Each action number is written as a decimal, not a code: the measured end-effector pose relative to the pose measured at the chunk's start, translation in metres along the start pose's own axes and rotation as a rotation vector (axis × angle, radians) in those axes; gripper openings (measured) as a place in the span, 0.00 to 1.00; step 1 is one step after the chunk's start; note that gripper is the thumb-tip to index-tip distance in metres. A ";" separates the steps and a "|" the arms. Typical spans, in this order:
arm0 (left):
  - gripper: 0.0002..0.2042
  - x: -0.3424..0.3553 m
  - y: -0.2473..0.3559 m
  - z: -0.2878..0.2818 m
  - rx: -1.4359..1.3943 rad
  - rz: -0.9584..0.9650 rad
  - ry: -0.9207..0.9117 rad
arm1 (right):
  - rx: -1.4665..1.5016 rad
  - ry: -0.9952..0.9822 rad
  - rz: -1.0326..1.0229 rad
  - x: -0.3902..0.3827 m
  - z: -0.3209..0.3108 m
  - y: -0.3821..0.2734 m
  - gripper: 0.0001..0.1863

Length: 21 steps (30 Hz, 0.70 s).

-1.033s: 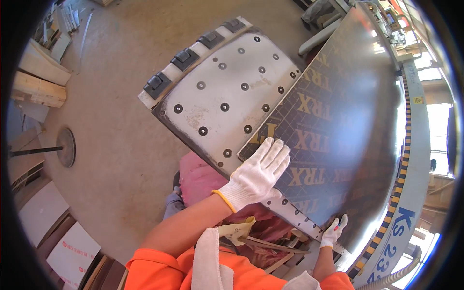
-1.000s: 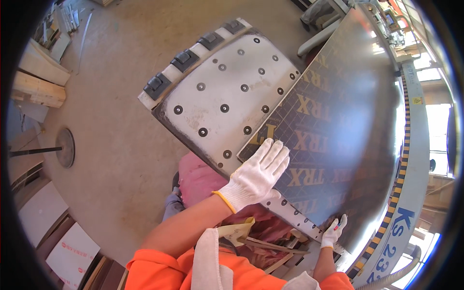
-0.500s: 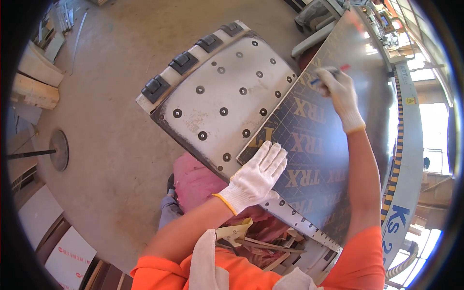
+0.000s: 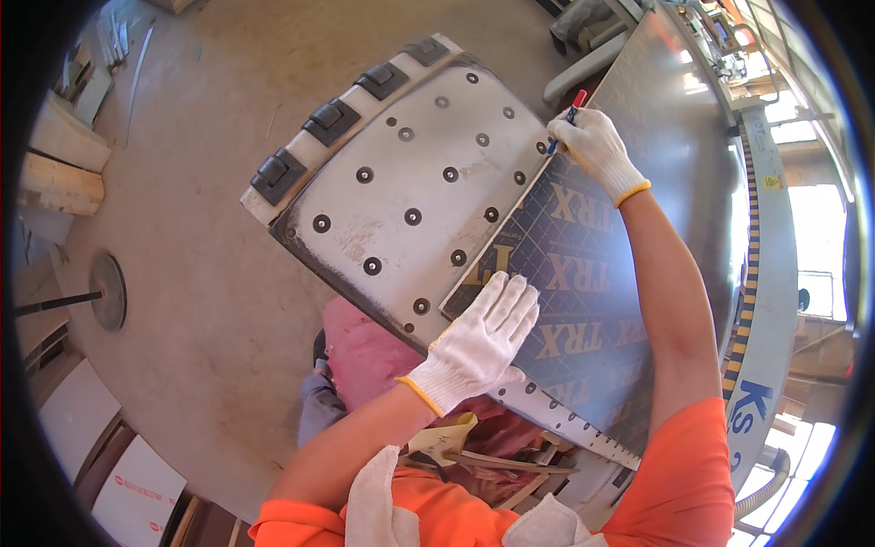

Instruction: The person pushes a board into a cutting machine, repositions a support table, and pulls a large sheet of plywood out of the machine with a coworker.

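Observation:
My left hand [image 4: 488, 337], in a white knit glove with a yellow cuff, lies flat across the near-left corner of a dark printed sheet panel [image 4: 583, 264]. Its fingers are stretched out, and the thumb reaches over the panel's front edge. At the panel's far left edge, my right hand [image 4: 592, 141], gloved the same way, is closed on a slim red-and-blue pen [image 4: 577, 102]. The pen's blue tip points down at the edge, where the panel meets a grey table extension [image 4: 392, 173] studded with dark round inserts.
Black clamp-like blocks [image 4: 330, 120] line the extension's outer rail. A pale machine guard [image 4: 770, 228] with a striped edge rises at the right. Pink sacking [image 4: 360, 346] and offcuts lie below. A round-based stand [image 4: 108, 292] and stacked boards [image 4: 132, 492] are at the left.
My right hand has moved left and farther away, bringing the pen from above the panel to its edge. My left hand stays pressed on the corner. The view has shifted slightly.

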<state>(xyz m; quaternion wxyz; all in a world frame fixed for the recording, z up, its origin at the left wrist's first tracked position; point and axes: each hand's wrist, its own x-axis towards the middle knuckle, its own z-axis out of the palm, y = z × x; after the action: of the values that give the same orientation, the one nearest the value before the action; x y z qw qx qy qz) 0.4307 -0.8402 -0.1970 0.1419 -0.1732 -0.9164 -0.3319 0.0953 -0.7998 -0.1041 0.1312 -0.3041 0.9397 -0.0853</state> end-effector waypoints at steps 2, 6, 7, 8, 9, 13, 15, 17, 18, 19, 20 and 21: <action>0.49 0.003 0.003 0.000 0.001 -0.002 -0.001 | -0.083 0.004 -0.045 0.005 -0.004 0.008 0.21; 0.49 0.008 0.006 -0.001 -0.013 -0.010 -0.015 | -0.359 0.041 -0.133 0.022 -0.013 0.021 0.21; 0.50 0.007 0.005 -0.001 -0.012 -0.017 -0.021 | -0.355 0.042 -0.133 0.021 -0.012 0.016 0.21; 0.50 0.008 0.004 -0.001 -0.010 -0.017 -0.023 | -0.323 0.039 -0.065 0.021 -0.012 0.010 0.21; 0.50 0.008 0.005 -0.001 -0.014 -0.018 -0.020 | -0.293 0.035 0.002 0.018 -0.012 0.001 0.22; 0.50 0.006 0.004 -0.001 -0.011 -0.018 -0.021 | -0.341 -0.010 -0.073 0.016 -0.005 -0.006 0.22; 0.50 0.005 0.003 0.000 -0.015 -0.022 -0.019 | -0.280 -0.083 -0.143 0.008 0.000 -0.013 0.22; 0.50 0.004 0.002 0.001 -0.018 -0.025 -0.018 | -0.311 -0.057 -0.135 0.016 -0.002 -0.006 0.21; 0.50 0.005 0.002 0.001 -0.016 -0.016 -0.017 | -0.345 -0.027 -0.123 0.018 -0.006 -0.003 0.21; 0.50 0.007 0.002 0.000 -0.014 -0.008 -0.017 | -0.331 0.004 -0.134 0.019 -0.008 0.001 0.21; 0.50 0.008 0.003 0.001 -0.015 -0.004 -0.014 | -0.334 0.005 -0.132 0.019 -0.009 0.004 0.21; 0.50 0.008 0.003 0.001 -0.019 -0.008 -0.006 | -0.367 0.007 -0.136 0.019 -0.007 0.000 0.21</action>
<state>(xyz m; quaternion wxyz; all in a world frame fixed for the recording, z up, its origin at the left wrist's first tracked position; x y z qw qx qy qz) 0.4245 -0.8354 -0.1931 0.1360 -0.1717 -0.9143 -0.3408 0.0781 -0.8105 -0.1009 0.0644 -0.3855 0.9172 0.0777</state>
